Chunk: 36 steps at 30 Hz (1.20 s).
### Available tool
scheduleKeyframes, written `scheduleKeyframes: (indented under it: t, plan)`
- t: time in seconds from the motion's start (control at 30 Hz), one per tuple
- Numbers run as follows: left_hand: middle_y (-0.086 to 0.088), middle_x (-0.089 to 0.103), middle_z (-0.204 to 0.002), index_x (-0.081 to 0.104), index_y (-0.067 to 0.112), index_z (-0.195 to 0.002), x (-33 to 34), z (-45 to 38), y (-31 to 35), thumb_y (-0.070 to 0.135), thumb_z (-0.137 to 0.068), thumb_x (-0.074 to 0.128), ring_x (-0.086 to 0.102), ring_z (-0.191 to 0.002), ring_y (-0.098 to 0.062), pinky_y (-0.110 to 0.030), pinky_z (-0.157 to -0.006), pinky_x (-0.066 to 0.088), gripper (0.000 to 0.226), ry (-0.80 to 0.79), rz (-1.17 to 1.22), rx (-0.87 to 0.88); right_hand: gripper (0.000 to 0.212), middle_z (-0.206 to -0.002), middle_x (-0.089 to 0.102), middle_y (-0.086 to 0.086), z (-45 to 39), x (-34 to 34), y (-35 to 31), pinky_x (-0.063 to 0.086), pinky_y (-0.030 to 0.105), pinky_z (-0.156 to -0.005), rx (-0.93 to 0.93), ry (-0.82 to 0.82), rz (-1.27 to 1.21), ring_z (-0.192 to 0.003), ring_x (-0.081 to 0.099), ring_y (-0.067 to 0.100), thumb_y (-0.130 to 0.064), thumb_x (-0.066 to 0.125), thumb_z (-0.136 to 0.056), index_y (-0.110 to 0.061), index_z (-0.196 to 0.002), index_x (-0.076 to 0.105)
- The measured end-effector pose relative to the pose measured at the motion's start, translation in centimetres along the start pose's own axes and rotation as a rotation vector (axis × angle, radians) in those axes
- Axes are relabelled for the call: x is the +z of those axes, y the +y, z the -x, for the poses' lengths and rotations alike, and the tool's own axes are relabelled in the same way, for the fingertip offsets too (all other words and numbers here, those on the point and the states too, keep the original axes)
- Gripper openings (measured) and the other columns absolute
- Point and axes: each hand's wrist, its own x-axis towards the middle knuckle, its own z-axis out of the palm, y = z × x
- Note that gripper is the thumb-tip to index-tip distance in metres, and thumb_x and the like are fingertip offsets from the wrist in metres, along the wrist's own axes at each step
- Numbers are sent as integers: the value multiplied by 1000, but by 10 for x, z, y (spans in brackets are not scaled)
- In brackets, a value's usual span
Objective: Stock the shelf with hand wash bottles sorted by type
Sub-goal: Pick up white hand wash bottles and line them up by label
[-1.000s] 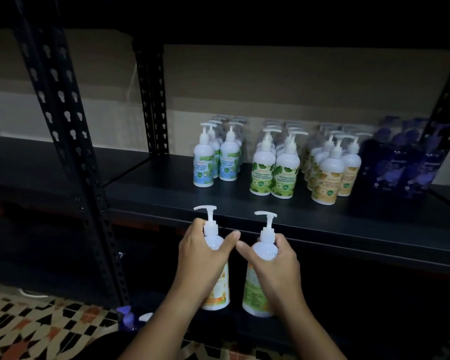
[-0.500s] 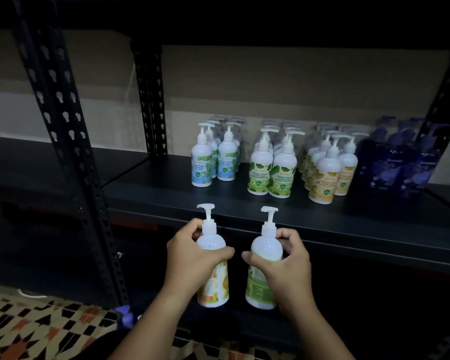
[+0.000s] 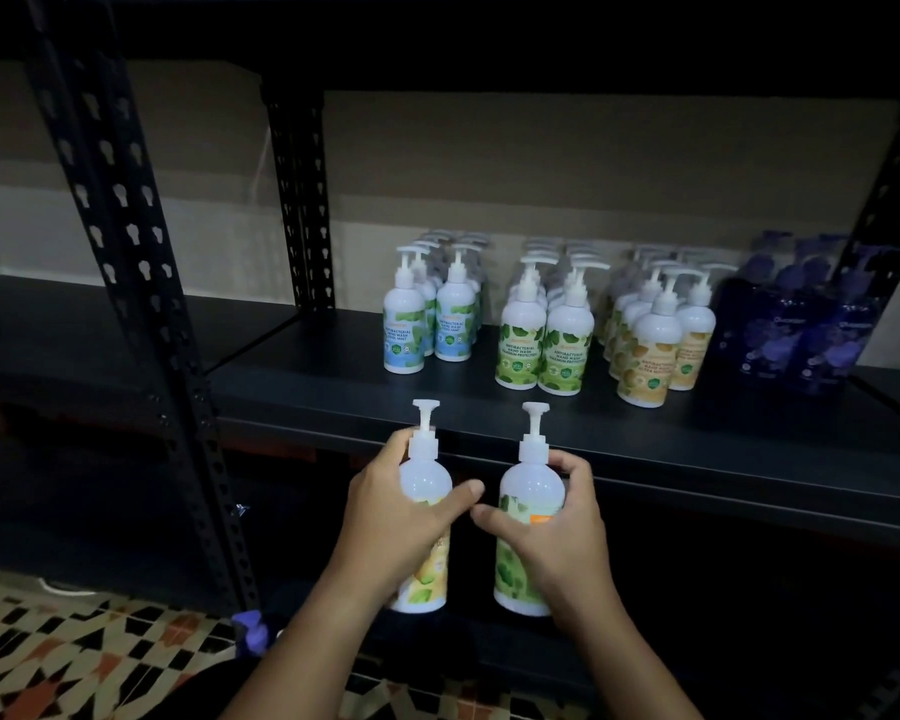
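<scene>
Our left hand (image 3: 401, 517) grips the yellow bottle (image 3: 423, 537) – its label is mostly hidden. Our right hand (image 3: 557, 532) grips the green bottle (image 3: 520, 543). At two o'clock, the purple bottles (image 3: 801, 330) are too dark to read.

Held bottles (image 3: 423, 589) (image 3: 520, 579): white, yellow-fruit and green-leaf labels. Shelf (image 3: 333, 387): black. Shelved rows (image 3: 404, 332): blue, green, yellow labels; dark purple bottles (image 3: 801, 340). Floor (image 3: 48, 662): cream-black-orange geometric tiles.
</scene>
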Motion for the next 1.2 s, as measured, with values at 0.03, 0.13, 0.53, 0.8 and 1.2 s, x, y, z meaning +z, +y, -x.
scheduleKeyframes:
  t: [0.03, 0.13, 0.53, 0.8, 1.2]
  plan:
    - [10, 69, -95, 57, 42, -110, 0, -1, -2, 45, -65, 93, 65, -89, -6, -24, -74, 51, 57, 7, -17, -1, 76, -101, 63, -8, 1, 1, -1, 59, 37, -72, 3, -7, 22, -83, 68, 14, -27, 97, -57, -37, -110, 44]
    - [7, 62, -110, 48, 43, -105, 1, -4, -7, 44, -54, 93, 62, -99, -13, -34, -83, 54, 68, -14, -8, -52, 75, -102, 59, -5, 1, 2, 0, 57, 34, -67, 17, 13, 18, -79, 67, 17, -16, 96, -57, -32, -106, 41]
    - [-12, 78, -95, 74, 23, -112, -7, -8, -4, 16, -88, 80, 77, -89, -31, -47, -81, 64, 26, -65, 442, -117, 37, -91, 73, -3, -5, 0, 4, 60, 54, -82, -14, -30, -162, -85, 72, 24, -20, 80, -80, -40, -104, 61]
    - [-9, 74, -88, 69, 33, -103, -5, -6, -2, 32, -87, 72, 73, -81, -29, -49, -75, 61, 17, -118, 412, -83, 77, -103, 68, 7, 0, -2, -2, 62, 55, -72, 19, -80, -196, -85, 73, 32, -19, 95, -52, -39, -111, 49]
    - [-11, 76, -89, 71, 24, -95, -2, -5, -5, 37, -75, 92, 77, -86, -34, -61, -80, 62, 32, -9, 417, -73, 54, -89, 72, 1, 1, -6, -1, 58, 30, -63, -25, -77, -167, -76, 71, 19, -5, 84, -71, -35, -108, 58]
